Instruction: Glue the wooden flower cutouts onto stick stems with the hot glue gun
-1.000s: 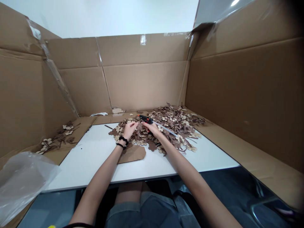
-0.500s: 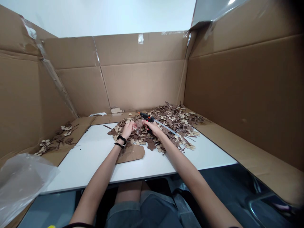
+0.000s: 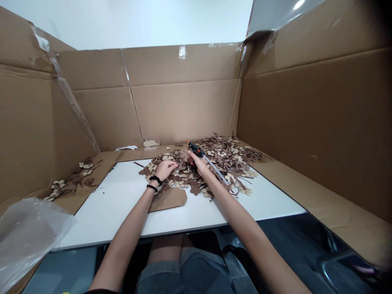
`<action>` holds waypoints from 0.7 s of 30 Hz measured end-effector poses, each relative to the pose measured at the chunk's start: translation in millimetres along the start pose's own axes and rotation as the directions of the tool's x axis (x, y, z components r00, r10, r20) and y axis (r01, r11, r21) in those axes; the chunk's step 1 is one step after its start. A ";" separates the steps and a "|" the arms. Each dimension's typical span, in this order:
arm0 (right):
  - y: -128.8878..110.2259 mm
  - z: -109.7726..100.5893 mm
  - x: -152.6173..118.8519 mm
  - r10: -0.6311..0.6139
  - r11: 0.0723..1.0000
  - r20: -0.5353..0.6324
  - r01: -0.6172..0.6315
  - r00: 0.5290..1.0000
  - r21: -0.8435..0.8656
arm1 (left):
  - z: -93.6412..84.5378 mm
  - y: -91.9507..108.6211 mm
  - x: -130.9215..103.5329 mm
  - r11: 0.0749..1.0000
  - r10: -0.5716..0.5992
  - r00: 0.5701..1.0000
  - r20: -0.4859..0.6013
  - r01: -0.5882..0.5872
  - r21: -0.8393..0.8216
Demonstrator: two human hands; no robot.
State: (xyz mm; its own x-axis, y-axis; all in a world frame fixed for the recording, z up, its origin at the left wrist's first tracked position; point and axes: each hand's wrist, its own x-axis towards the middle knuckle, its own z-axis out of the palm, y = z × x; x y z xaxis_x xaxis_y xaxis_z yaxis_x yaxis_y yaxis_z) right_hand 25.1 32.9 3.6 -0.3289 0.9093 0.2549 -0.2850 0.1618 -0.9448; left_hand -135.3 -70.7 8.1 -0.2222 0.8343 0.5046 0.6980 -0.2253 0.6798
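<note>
Head view: black glue gun (image 3: 195,149), orange nozzle (image 3: 188,142), pale stick (image 3: 215,168); right hand (image 3: 199,163) grips it, left hand's (image 3: 165,169) hold unclear.

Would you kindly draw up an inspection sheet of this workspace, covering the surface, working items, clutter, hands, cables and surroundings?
Surface: white tabletop, with a flat cardboard piece near the front edge.
Working items: black-and-orange glue gun with a translucent glue stick out of its rear; heaped brown and cream flower-shaped pieces.
Clutter: thin strips mixed through the heap; more loose pieces at left.
Left hand: fingers pinched together over the heap; contents too small to tell.
Right hand: grip closed around the glue gun.
Cables: nothing seen.
Surroundings: cardboard walls left, back and right; plastic sheeting at left.
</note>
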 end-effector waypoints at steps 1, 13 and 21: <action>2.1 0.1 0.7 -0.003 1.000 -0.031 0.003 1.000 -0.007 | -1.9 -1.2 2.2 0.996 -0.050 0.997 -0.051 0.046 -0.081; 3.8 4.4 -7.2 0.016 0.992 0.137 0.002 0.990 -0.126 | -6.0 13.9 0.3 0.721 -0.383 0.922 0.054 0.335 -0.607; 13.5 4.7 -3.3 -0.003 0.995 0.129 0.016 0.992 -0.094 | 12.6 24.8 -5.7 0.490 -0.424 0.888 0.176 0.388 -0.780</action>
State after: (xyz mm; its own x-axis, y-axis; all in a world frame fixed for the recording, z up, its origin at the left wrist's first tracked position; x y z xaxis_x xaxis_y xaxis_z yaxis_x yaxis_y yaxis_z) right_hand 18.1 30.3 -9.0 -0.4413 0.8517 0.2825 -0.2044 0.2111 -0.9558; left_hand -108.2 -74.8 15.4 -0.3735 0.9252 0.0665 -0.2756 -0.1791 0.9444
